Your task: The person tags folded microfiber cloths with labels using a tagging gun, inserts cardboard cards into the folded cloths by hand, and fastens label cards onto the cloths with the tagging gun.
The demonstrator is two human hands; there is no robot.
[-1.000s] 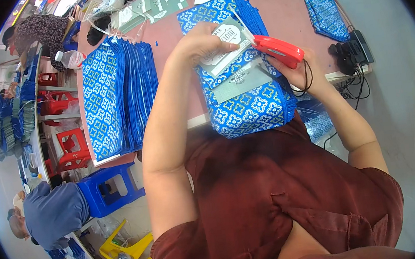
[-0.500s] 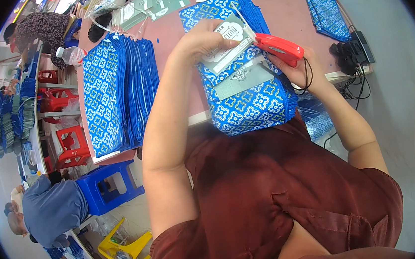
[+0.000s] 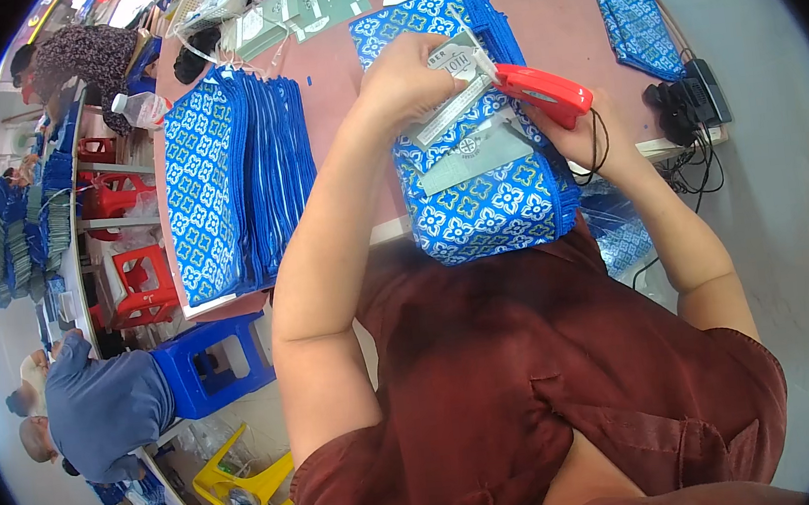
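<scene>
In front of me lies a stack of folded blue-and-white patterned cloths [image 3: 484,218] at the table's near edge. My left hand [image 3: 400,85] is closed on a grey-green card tag [image 3: 452,61] over the stack, its thumb and fingers pinching the card. A red tagging gun [image 3: 545,91] with a dark cord loop sits in my right hand [image 3: 598,141], fingers wrapped round it. Its pale tip meets the edge of the held card. Below that card, a second grey card [image 3: 478,160] rests on the top cloth. The gun hides part of my right fingers.
Left of me stands another thick pile of patterned cloths [image 3: 208,189]. Loose grey cards [image 3: 313,13], a white basket [image 3: 206,7] and a plastic bottle [image 3: 142,109] are beyond. More cloth [image 3: 635,21] and black adapters [image 3: 687,103] lie right. Two people sit far left near stools.
My left hand has shifted slightly right and turned, with the card tilting along with it. The tagging gun stays at the card's edge, nearly still.
</scene>
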